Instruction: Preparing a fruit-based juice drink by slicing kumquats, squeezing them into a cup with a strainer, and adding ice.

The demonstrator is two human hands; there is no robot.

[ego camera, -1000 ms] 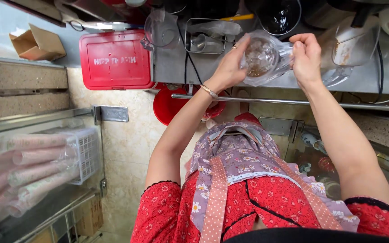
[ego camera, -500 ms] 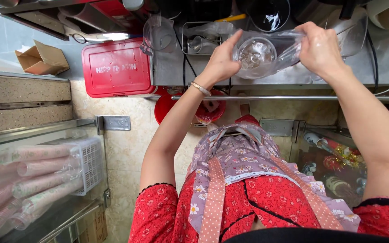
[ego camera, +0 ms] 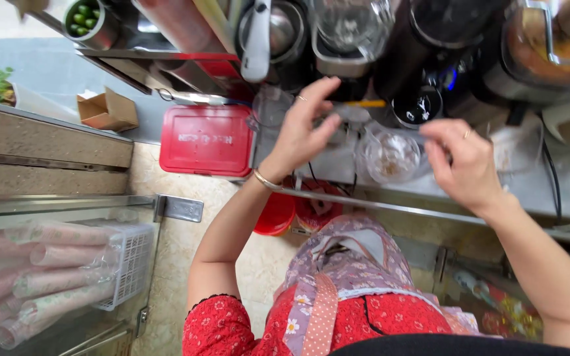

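Clear cup (ego camera: 390,157) between both hands' fingers (ego camera: 438,153)

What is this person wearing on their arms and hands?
Both arms are bare below short red floral sleeves with dark scalloped edging. The left hand has a thin gold-coloured bangle at the wrist and a ring on one finger. The right hand also wears a gold-coloured ring. No gloves.

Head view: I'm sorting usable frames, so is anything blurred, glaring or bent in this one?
Head view: both the left hand and right hand are smeared by motion; the clear cup between them is soft, its contents unreadable; daylight washes out the top left corner; the counter rail bows from wide-angle distortion.
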